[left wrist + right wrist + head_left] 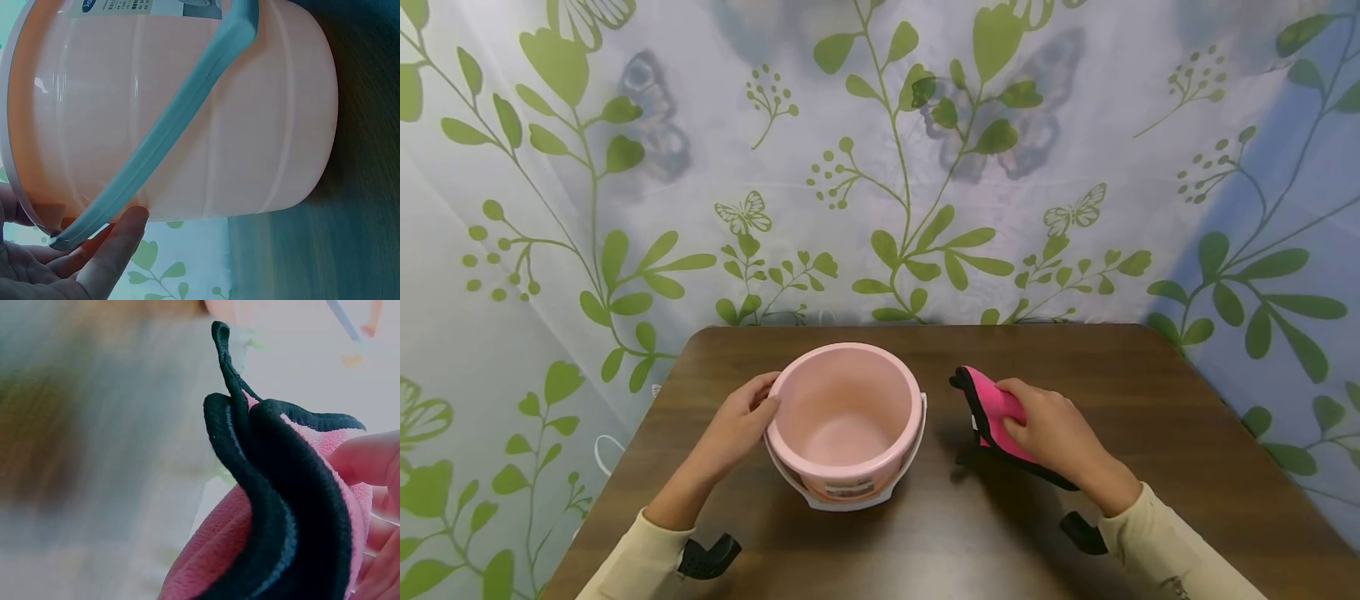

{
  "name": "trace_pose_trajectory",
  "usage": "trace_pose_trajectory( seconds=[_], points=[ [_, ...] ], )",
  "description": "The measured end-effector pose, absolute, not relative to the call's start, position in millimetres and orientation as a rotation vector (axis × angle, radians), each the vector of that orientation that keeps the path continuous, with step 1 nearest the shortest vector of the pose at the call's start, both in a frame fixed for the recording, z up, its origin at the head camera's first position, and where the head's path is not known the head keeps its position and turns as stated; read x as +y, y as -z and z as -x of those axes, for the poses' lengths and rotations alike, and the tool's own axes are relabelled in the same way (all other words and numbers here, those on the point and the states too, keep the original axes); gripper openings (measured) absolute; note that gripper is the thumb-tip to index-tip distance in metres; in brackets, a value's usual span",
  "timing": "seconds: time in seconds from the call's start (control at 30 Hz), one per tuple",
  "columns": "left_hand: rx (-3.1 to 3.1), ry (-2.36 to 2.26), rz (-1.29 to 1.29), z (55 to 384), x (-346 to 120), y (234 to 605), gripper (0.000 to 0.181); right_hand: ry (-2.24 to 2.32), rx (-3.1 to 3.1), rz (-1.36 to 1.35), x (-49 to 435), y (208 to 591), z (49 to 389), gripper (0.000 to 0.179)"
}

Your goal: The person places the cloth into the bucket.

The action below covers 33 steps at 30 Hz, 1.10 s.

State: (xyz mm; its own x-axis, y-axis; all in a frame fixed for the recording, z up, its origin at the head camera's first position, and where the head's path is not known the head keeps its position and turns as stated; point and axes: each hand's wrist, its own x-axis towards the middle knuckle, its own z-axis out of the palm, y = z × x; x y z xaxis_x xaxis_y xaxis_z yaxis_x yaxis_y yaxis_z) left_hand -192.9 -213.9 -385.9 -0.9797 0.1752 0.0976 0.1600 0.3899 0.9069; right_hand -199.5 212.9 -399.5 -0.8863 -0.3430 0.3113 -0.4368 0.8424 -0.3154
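A pink plastic bucket (848,417) stands upright on the table, its white handle (850,502) hanging down the near side. My left hand (733,429) grips the bucket's rim at the left; in the left wrist view, fingers lie against the outer wall beside the handle's end. To the right of the bucket, my right hand (1060,433) holds a folded pink cloth (1000,408) with black edging, pinched between thumb and fingers. The right wrist view shows the cloth's soft pink pile and black border (312,506) bunched in folds.
The brown wooden table (940,550) carries the bucket, with its far edge against a curtain (880,167) printed with green leaves and butterflies. Black straps (709,557) sit at both wrists. A thin white cable (602,454) loops at the table's left edge.
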Motion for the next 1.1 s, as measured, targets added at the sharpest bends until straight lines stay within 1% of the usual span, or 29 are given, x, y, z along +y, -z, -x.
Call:
trace_pose_trajectory(
  seconds=[0.43, 0.77, 1.1],
  points=[
    [2.594, -1.713, -0.295, 191.0, -213.6, 387.9, 0.045, -0.527, -2.727, -0.689, 205.7, 378.2, 205.2, 0.047],
    [2.605, -1.697, -0.326, 190.3, -210.6, 388.7, 0.043, -0.513, -2.694, -0.704, 203.2, 359.2, 203.8, 0.047],
    [2.617, -1.696, -0.346, 191.2, -213.8, 384.9, 0.044, -0.494, -2.688, -0.739, 196.1, 340.9, 213.0, 0.047]
  ],
)
